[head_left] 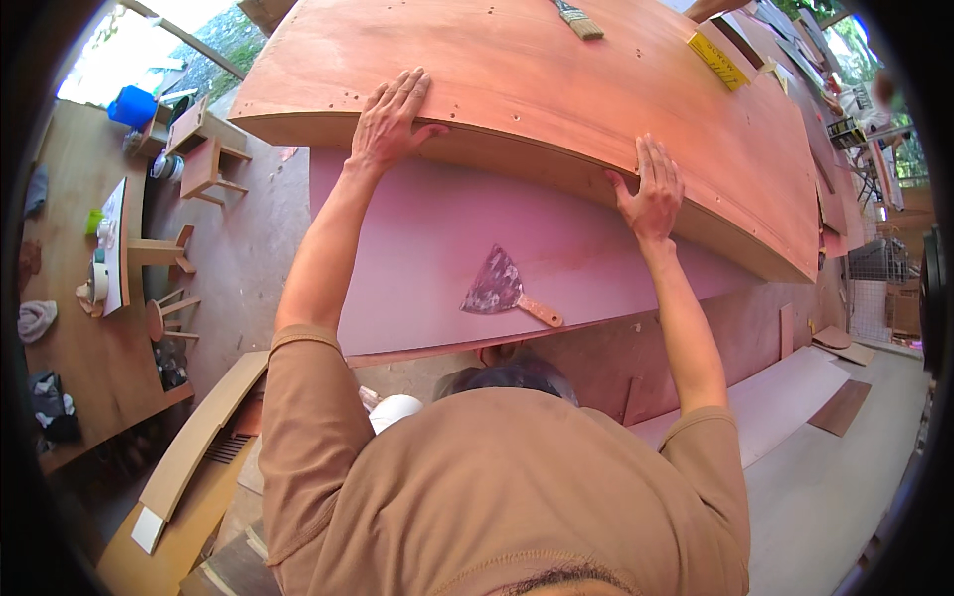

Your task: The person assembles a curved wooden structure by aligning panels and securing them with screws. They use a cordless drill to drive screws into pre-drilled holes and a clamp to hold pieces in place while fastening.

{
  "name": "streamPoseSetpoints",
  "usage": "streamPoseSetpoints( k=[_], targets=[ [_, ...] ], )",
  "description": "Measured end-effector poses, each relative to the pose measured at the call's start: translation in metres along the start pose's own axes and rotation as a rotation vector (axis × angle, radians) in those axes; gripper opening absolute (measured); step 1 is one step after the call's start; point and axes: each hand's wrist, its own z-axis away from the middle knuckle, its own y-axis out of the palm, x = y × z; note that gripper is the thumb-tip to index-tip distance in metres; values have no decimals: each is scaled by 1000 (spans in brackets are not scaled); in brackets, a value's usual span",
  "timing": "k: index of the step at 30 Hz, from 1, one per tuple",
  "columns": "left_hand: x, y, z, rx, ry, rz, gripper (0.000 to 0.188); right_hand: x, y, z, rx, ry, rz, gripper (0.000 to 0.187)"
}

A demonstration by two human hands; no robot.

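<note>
A long wooden panel (556, 94) with thick sides and small dark fastener marks lies on a pale work surface (407, 253). My left hand (390, 121) rests on its near edge, fingers stretched over the top and thumb out to the side. Farther right, my right hand (652, 194) lies over the same edge with its fingers extended and the thumb apart. Neither hand is wrapped round anything. Between my forearms, a wide putty knife (495, 286) with a stained blade and wooden handle sits on the pale surface.
On the panel's far side are a paintbrush (576, 20) and a yellow box (717, 60). Part of another person's arm (704, 8) shows beyond. Small wooden stools (207, 171) and a long table (99, 348) stand left. Boards (204, 437) lean at lower left; more sheets (840, 407) lie right.
</note>
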Motion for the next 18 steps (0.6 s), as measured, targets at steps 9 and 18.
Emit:
streamPoseSetpoints(
  k=[9, 18],
  targets=[
    [-6, 6, 4, 8, -22, 11, 96, 54, 17, -29, 65, -43, 30, 90],
    [-49, 19, -6, -67, -98, -87, 112, 83, 20, -38, 12, -48, 123, 88]
  ],
)
